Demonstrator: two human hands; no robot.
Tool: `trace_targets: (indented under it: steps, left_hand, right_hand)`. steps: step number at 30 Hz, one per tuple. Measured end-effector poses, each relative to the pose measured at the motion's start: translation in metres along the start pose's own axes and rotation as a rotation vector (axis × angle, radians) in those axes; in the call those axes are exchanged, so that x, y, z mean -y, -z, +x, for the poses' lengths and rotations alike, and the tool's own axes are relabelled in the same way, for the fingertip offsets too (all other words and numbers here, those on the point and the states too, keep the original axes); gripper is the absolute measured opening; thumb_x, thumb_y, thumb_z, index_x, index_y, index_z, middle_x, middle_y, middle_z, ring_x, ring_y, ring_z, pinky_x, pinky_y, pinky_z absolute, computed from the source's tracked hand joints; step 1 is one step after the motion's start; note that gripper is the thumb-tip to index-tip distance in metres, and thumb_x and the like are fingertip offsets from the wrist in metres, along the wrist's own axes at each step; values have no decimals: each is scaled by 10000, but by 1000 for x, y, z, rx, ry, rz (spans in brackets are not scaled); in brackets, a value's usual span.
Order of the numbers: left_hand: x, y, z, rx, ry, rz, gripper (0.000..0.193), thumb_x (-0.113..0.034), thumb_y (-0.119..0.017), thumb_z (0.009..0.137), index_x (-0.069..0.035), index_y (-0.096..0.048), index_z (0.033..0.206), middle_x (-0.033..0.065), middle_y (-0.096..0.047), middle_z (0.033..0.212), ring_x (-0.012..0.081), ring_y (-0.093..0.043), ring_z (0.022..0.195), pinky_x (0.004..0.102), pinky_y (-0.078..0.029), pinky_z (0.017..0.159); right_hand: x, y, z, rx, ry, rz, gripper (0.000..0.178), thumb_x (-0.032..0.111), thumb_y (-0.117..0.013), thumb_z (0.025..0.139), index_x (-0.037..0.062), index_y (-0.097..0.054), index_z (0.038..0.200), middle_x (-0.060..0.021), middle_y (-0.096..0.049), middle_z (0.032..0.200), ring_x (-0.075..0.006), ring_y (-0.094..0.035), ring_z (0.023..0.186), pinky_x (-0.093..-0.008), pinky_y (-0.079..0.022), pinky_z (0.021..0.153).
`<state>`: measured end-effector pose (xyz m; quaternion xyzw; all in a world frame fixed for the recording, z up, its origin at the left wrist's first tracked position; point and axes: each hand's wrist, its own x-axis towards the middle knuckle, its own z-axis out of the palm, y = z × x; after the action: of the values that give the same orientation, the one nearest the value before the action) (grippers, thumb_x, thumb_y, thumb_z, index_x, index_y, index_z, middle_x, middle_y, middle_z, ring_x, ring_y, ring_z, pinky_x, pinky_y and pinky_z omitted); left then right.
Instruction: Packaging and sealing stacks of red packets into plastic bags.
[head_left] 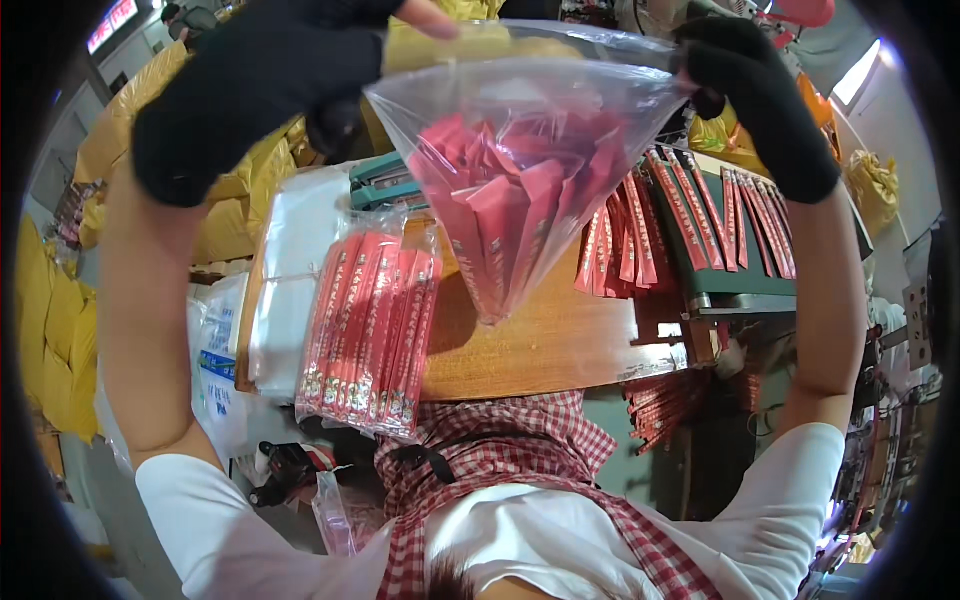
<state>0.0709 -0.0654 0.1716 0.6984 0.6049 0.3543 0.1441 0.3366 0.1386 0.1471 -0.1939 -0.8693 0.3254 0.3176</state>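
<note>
My two black-gloved hands hold a clear plastic bag [640,100] up over the table, its mouth stretched wide between them. Slim red printed paper packets [520,215] stand bunched inside, narrowing toward the bag's bottom corner. My left hand [290,85], slightly blurred with a bare fingertip showing, is at the left side of the mouth. At the right corner, my right hand [735,80] has its fingers closed on the film. Below and left of it, a filled clear bag of red packets [368,330] lies on the table, overhanging its near edge.
Flat clear bags [295,270] are stacked at the left of the wooden table [530,360]. On the right, red packets [685,205] lie in rows on a green conveyor-like surface [745,285]. Yellow sacks [225,225] crowd the left. More red packets [660,408] sit below the table's right side.
</note>
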Motion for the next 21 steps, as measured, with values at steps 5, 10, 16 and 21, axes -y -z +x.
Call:
trace_targets:
  steps: [5, 10, 16, 21]
  left_hand:
    - [58, -38, 20, 134, 79, -18, 194, -153, -628, 840, 27, -644, 911, 72, -609, 719, 144, -593, 500, 269, -494, 467]
    - [88, -38, 11, 190, 96, -323, 209, -86, -595, 812, 68, -606, 953, 108, -609, 750, 194, -628, 527, 301, -522, 493]
    - [75, -51, -21, 405, 278, -408, 303, -56, -565, 814, 63, -551, 1092, 109, -628, 812, 214, -653, 612, 311, -541, 563]
    - [114, -132, -90, -326, 368, -764, 774, -212, -861, 646, -49, -459, 1287, 79, -525, 1217, 176, -480, 1156, 387, -362, 1029]
  right_hand:
    - [-43, -24, -7, 380, -190, 6, 269, 134, -626, 839, -5, -591, 1066, -35, -626, 798, -108, -619, 711, -225, -504, 640]
    - [-24, -66, -19, -306, 542, -881, 565, 204, -767, 649, 24, -546, 1137, -146, -600, 1031, -347, -620, 863, -371, -502, 766]
    - [-48, -160, -25, -13, 809, -756, 219, 223, -657, 668, 80, -586, 818, -65, -576, 766, -255, -599, 694, -367, -467, 597]
    - [-22, -154, -41, -136, 1130, -548, 152, 216, -630, 623, 109, -523, 615, 5, -449, 564, -118, -464, 468, -286, -316, 390]
